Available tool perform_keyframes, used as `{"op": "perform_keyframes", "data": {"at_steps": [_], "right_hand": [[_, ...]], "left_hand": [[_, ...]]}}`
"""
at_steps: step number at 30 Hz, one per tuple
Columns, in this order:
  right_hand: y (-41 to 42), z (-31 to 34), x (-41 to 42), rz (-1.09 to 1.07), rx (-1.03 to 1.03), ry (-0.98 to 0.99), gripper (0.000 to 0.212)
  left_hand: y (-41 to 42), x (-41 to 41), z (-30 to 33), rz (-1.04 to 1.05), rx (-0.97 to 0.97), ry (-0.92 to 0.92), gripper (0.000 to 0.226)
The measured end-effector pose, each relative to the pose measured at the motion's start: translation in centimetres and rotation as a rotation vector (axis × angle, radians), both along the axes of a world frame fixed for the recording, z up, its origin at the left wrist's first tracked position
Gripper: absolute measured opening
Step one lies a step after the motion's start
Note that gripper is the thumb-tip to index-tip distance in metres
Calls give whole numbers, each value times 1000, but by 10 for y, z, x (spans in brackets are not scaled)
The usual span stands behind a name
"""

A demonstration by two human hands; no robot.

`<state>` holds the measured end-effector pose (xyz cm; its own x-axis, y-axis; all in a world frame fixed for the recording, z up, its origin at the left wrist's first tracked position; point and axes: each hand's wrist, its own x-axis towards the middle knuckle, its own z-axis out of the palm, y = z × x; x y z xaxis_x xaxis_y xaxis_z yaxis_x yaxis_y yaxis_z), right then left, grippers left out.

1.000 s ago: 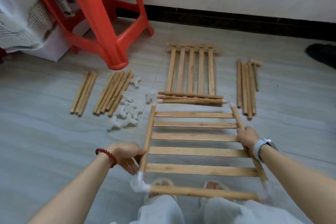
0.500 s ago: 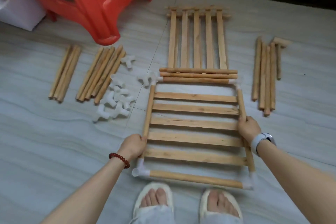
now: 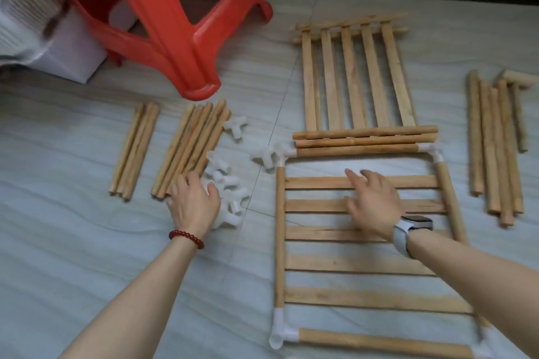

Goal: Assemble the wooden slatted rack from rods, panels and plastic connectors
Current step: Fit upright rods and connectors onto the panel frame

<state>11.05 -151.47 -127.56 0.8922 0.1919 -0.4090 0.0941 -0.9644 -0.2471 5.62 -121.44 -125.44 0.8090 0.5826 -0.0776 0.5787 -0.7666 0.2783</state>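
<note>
My left hand (image 3: 194,203) rests spread on the white plastic connectors (image 3: 230,192), gripping nothing; my right hand (image 3: 372,201) hovers, fingers relaxed, over the framed slatted panel (image 3: 350,264) at lower right.

The bare floor (image 3: 73,242) at the near left, beside the left forearm, offers open passage. Farther out, the red stool (image 3: 180,38) stands over the rod bundles (image 3: 163,151) and blocks approach from beyond them. The white connectors (image 3: 230,183) lie packed between the larger rod bundle and the framed slat panel (image 3: 364,265), leaving only a narrow lane along the floor seam. The left hand (image 3: 194,204) occupies the near edge of that pile. Loose rods (image 3: 364,140) bar the gap between the framed panel and the second slat panel (image 3: 355,79). A strip of floor separates the frame from the right rod group (image 3: 495,148).
</note>
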Motion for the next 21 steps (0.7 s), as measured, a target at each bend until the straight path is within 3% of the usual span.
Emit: {"op": "perform_keyframes", "data": {"at_steps": [3,7,21], "right_hand": [[47,-10,5,219,-68,186,85],[70,-31,-4,277,-206,269,105],[77,-28,0,287,-225,339,108]], "left_hand": [[47,26,-8,21,30,125,53],[85,48,-30,-32,-47,348,78],[98,87,-39,64,28,445,91]]}}
